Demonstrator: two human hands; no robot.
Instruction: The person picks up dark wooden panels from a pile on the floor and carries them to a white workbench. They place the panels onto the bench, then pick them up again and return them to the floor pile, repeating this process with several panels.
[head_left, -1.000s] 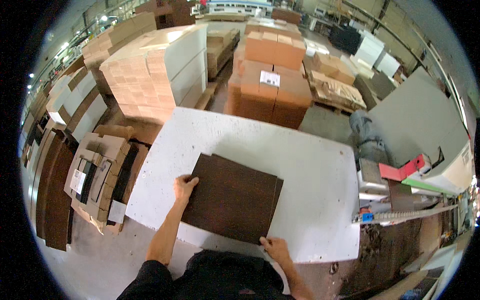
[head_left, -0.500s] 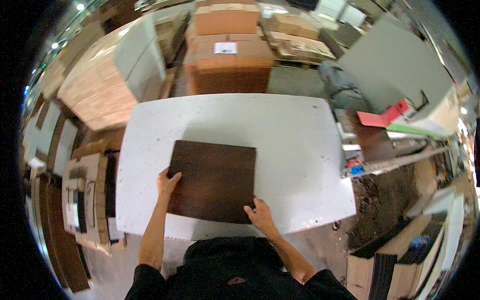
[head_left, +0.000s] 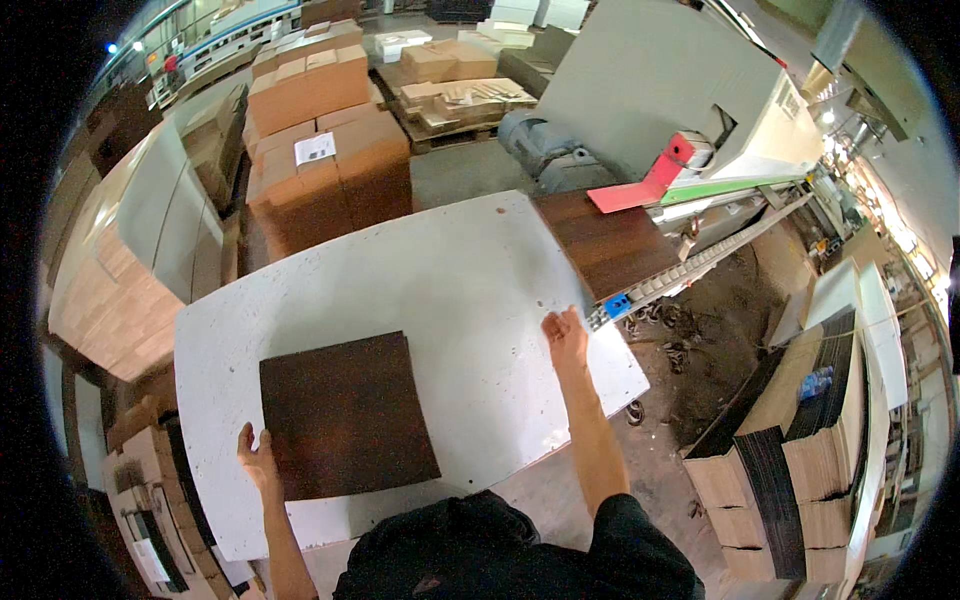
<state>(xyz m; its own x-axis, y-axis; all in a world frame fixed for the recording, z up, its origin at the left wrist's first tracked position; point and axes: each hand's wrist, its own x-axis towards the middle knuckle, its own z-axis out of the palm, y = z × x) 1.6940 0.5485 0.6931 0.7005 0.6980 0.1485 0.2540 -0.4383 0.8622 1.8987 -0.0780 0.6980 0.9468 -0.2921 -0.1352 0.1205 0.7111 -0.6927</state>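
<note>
Head view shows a dark brown, squarish wood-grain panel (head_left: 350, 418) lying flat on a scuffed white rectangular surface (head_left: 480, 290), toward its 8 o'clock side; a doubled edge hints at more than one sheet, but I cannot be certain. Taking the panel as the clock's centre, the left hand (head_left: 258, 460) is at 8 o'clock, just beside its edge, grip spread; whether the thumb touches is unclear. The right hand (head_left: 567, 340) is between 2 and 3, well apart from the panel, its grip loosely parted around nothing. At 2 o'clock, by the surface's right end, lies a reddish-brown wood-grain board (head_left: 610, 250) beside a red angled bracket (head_left: 652, 186). I judge the panel already laid down; the board seems what is left, not yet taken up. Farther out, orange-brown cardboard cartons (head_left: 340, 190) stand at 12, a grey rounded motor (head_left: 545, 145) at 1, tan-and-black stacked sheets (head_left: 775, 480) at 3.
</note>
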